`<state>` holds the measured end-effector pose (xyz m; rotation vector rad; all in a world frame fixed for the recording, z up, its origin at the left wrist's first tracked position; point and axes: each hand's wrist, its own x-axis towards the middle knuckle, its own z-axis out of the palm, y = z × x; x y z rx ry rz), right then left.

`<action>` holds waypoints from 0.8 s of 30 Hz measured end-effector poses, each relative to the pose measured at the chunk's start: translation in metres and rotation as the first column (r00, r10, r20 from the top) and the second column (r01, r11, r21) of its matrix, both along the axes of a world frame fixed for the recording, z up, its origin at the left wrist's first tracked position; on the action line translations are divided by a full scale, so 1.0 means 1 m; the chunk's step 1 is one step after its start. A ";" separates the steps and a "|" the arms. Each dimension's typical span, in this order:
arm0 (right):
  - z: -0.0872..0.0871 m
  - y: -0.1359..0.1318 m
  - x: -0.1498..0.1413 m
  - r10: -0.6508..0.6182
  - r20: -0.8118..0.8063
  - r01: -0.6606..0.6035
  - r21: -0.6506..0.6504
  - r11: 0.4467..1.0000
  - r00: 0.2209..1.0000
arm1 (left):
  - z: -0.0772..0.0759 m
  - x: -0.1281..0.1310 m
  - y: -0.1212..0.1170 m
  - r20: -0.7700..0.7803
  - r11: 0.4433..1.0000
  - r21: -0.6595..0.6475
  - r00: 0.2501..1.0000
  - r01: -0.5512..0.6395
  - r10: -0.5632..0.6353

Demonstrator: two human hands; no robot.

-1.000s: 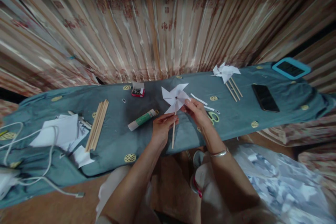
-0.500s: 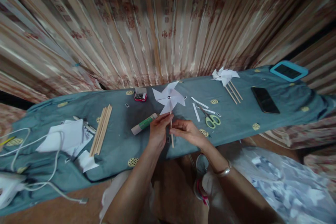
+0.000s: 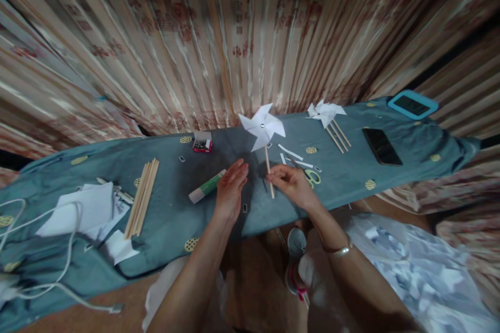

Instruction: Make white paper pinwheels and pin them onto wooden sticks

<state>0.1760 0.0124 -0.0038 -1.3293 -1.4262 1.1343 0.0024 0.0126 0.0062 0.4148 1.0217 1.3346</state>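
Observation:
A white paper pinwheel (image 3: 262, 126) on a thin wooden stick is held up over the middle of the table. My right hand (image 3: 289, 182) pinches its stick low down, with a short end poking out below the fingers. To the left of the stick, my left hand (image 3: 231, 187) is apart from it, fingers stretched out and holding nothing. A green and white tube (image 3: 207, 186) lies just beside that hand. Green-handled scissors (image 3: 312, 177), partly covered by my right hand, rest near white paper strips (image 3: 291, 152).
Wooden sticks (image 3: 141, 197) and white paper sheets (image 3: 82, 210) lie at left, near a white cable (image 3: 70, 250). A small red box (image 3: 202, 143) stands at the back. Finished pinwheels (image 3: 327, 112), a black phone (image 3: 382, 146) and a blue-framed device (image 3: 413, 104) are at right.
My left hand has let go of the stick and opened. My right hand has moved right with the pinwheel, which is now further right and higher. The view has shifted slightly.

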 end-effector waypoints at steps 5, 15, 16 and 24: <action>0.017 0.035 0.081 -0.242 0.627 0.221 0.113 0.969 0.740 | 0.001 0.001 -0.003 -0.013 0.999 -0.001 0.999 0.033 -0.033; 0.017 0.089 0.159 -0.205 0.948 0.420 0.089 0.903 0.242 | 0.000 0.004 -0.009 -0.043 0.997 0.042 0.998 0.057 -0.055; 0.014 0.092 0.162 -0.195 0.954 0.419 0.084 0.904 0.229 | -0.001 0.004 -0.009 -0.044 0.998 0.043 0.998 0.054 -0.052; 0.002 0.104 0.173 -0.136 0.971 0.413 0.043 0.910 0.199 | -0.003 0.008 -0.010 -0.025 0.997 0.061 0.998 0.054 -0.052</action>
